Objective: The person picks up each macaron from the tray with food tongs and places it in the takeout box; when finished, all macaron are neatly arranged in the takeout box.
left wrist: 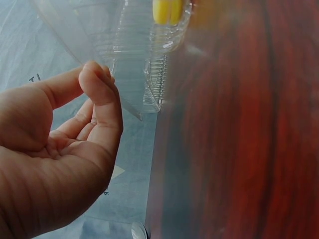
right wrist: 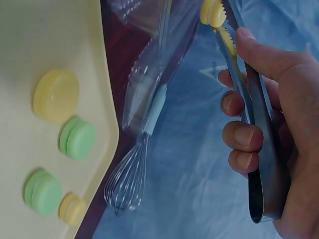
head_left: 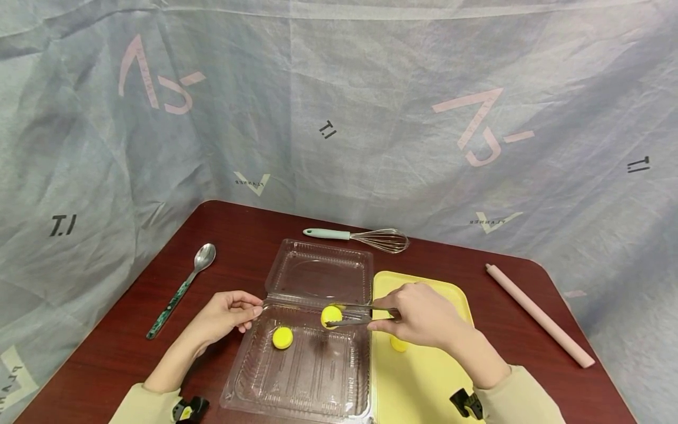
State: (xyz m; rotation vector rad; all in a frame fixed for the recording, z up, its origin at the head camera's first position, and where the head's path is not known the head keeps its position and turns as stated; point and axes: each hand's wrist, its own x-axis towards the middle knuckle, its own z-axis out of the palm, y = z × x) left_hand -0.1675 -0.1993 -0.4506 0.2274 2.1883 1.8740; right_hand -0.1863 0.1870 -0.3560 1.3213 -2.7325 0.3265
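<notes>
My left hand (head_left: 225, 315) pinches the far left edge of a clear plastic clamshell container (head_left: 296, 377), whose lid (head_left: 320, 274) lies folded back behind it. In my right hand (head_left: 424, 315) is a pair of metal tongs (right wrist: 259, 114). Their serrated tips hold a yellow macaron (head_left: 332, 315) over the right part of the container base. Another yellow macaron (head_left: 282, 338) lies inside the base, towards its left. On the pale yellow tray (head_left: 418, 383) under my right hand, the right wrist view shows yellow macarons (right wrist: 56, 94) and green macarons (right wrist: 79, 139).
Behind the container lies a whisk (head_left: 360, 235) with a pale handle. A spoon (head_left: 182, 288) with a dark green handle is at the left, and a pink rod (head_left: 540, 315) at the right. Grey cloth (head_left: 339, 118) hangs behind the dark red table (head_left: 233, 235).
</notes>
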